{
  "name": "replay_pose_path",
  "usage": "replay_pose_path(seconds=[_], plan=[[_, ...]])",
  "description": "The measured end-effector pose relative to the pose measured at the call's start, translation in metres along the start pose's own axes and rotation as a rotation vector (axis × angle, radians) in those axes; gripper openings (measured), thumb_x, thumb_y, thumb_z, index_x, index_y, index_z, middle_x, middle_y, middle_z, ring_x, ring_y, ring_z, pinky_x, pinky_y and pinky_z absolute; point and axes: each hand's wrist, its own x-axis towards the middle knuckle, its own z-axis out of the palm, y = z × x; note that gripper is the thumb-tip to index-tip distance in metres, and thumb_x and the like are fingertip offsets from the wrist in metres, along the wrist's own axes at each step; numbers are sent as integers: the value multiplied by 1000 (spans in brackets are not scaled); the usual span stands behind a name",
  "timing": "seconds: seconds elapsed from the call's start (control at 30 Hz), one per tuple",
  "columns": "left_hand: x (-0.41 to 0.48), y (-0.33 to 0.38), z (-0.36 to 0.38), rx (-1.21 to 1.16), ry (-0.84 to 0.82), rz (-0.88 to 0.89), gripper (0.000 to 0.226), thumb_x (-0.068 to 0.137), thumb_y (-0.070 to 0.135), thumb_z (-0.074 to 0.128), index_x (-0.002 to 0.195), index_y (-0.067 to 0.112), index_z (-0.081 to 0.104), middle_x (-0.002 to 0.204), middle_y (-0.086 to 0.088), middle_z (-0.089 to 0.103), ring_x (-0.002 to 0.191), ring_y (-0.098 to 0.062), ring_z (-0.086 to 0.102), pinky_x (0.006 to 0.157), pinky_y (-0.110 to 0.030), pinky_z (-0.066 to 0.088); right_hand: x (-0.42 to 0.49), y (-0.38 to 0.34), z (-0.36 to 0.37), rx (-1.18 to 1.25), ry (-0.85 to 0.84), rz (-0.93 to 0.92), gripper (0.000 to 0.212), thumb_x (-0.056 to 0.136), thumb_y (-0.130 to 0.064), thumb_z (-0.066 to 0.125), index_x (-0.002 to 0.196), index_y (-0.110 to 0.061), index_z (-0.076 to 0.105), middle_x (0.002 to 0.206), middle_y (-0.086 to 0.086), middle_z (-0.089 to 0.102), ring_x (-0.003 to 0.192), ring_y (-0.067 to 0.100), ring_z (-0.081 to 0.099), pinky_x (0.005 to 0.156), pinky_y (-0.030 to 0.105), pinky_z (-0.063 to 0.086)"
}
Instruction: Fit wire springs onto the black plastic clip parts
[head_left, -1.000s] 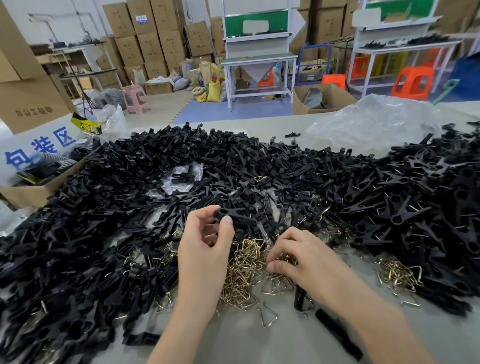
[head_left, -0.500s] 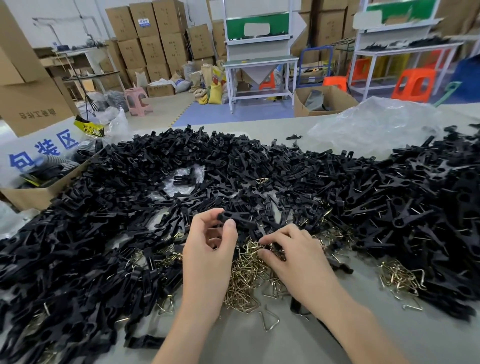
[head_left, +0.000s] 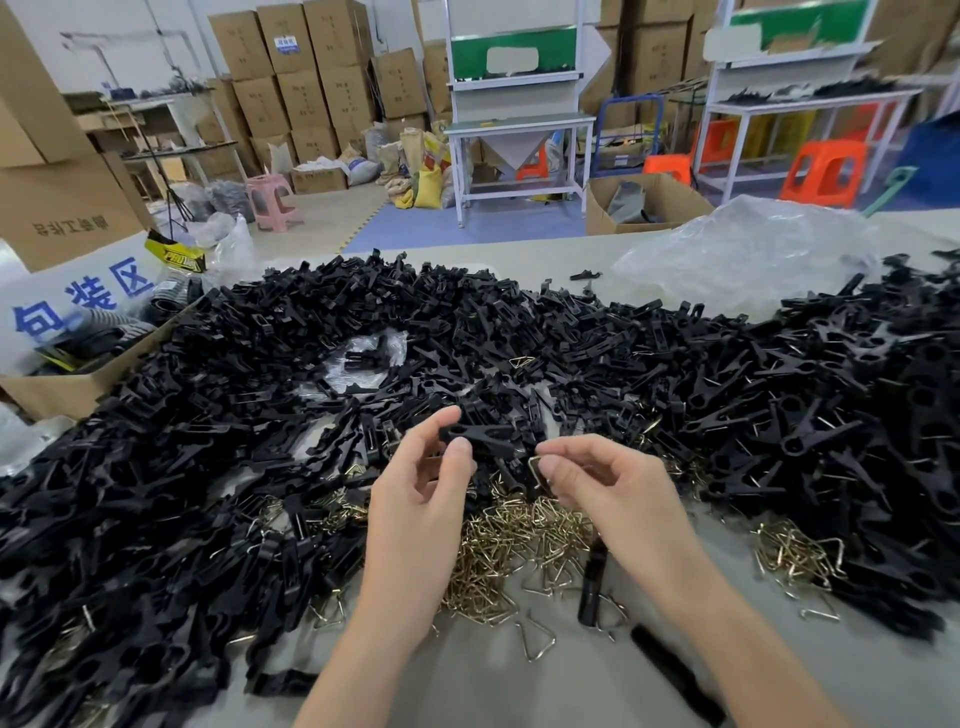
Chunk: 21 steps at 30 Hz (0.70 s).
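Black clip part (head_left: 480, 434) pinched in left hand (head_left: 421, 499) above worktop (head_left: 571, 686); wire spring (head_left: 540, 475) pinched in right hand (head_left: 602, 483), not yet fitted. Large clip pile (head_left: 311, 364) judged undone.

Matt black plastic clip parts (head_left: 675, 374), shiny brass-toned wire springs (head_left: 519, 551), crinkled clear plastic bag (head_left: 748, 249), smooth grey tabletop (head_left: 519, 686).

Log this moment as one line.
left hand: holds black plastic clip part | right hand: holds brass-coloured wire spring | spring: not fitted
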Motion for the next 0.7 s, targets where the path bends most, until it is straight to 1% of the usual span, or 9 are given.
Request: replay_pose_path(seconds=[0.1, 0.13, 0.2, 0.3, 0.4, 0.5, 0.6, 0.63, 0.7], plan=[[-3, 3, 0, 12, -88, 29, 29, 100, 23, 59, 118, 46, 63, 96, 12, 71, 91, -8, 67, 79, -16, 52, 2, -3, -3, 264, 34, 84, 16, 89, -23, 73, 99, -33, 81, 78, -1, 75, 73, 11, 69, 71, 21, 58], [-4, 4, 0, 19, -112, 35, 31, 100, 23, 59, 117, 49, 63, 97, 10, 71, 91, -8, 67, 79, -15, 52, 2, -3, -3, 340, 34, 114, 16, 86, -24, 75, 100, -28, 82, 77, 0, 74, 72, 11, 68, 70, 21, 58], [-6, 4, 1, 35, -143, 41, 34, 99, 22, 60, 115, 52, 62, 96, 9, 71, 88, -10, 65, 78, -15, 51, 4, -4, -4, 452, 27, 150, 26, 76, -28, 78, 101, -21, 82, 81, 2, 73, 73, 11, 67, 71, 21, 57], [-9, 5, 3, 65, -180, 51, 35, 99, 22, 61, 112, 54, 61, 94, 12, 70, 80, -7, 63, 72, -14, 49, 6, -5, -5, 579, 31, 168, 37, 65, -31, 82, 98, -16, 82, 82, 2, 73, 70, 9, 65, 68, 21, 57], [-11, 5, 5, 66, -200, 64, 35, 98, 20, 62, 110, 53, 62, 92, 14, 69, 77, -2, 61, 69, -11, 46, 6, -4, -4, 621, 27, 182, 40, 61, -33, 84, 97, -15, 83, 84, 5, 74, 71, 10, 66, 67, 21, 57], [-12, 5, 6, 91, -201, 83, 36, 97, 18, 63, 110, 51, 61, 93, 16, 69, 81, -4, 63, 73, -9, 45, 6, -3, -2, 685, 16, 215, 34, 63, -29, 85, 94, -14, 83, 90, 8, 76, 75, 13, 69, 66, 21, 57], [-12, 5, 7, 109, -179, 106, 39, 97, 16, 64, 110, 53, 60, 92, 19, 67, 83, -5, 61, 74, -8, 44, 6, -4, -3, 772, 3, 249, 15, 72, -16, 80, 86, -14, 83, 95, 12, 77, 82, 17, 73, 68, 22, 59], [-12, 4, 6, 115, -167, 121, 40, 96, 15, 64, 110, 52, 60, 91, 19, 67, 84, -5, 61, 73, -8, 44, 6, -4, -3, 804, 6, 259, 11, 73, -12, 79, 83, -13, 82, 95, 13, 77, 82, 18, 74, 69, 23, 60], [-12, 4, 5, 126, -153, 142, 38, 96, 17, 64, 111, 52, 60, 91, 18, 67, 84, -7, 61, 73, -9, 44, 6, -5, -5, 858, 26, 261, 11, 72, -7, 79, 80, -12, 77, 90, 12, 75, 79, 19, 74, 68, 24, 60]])
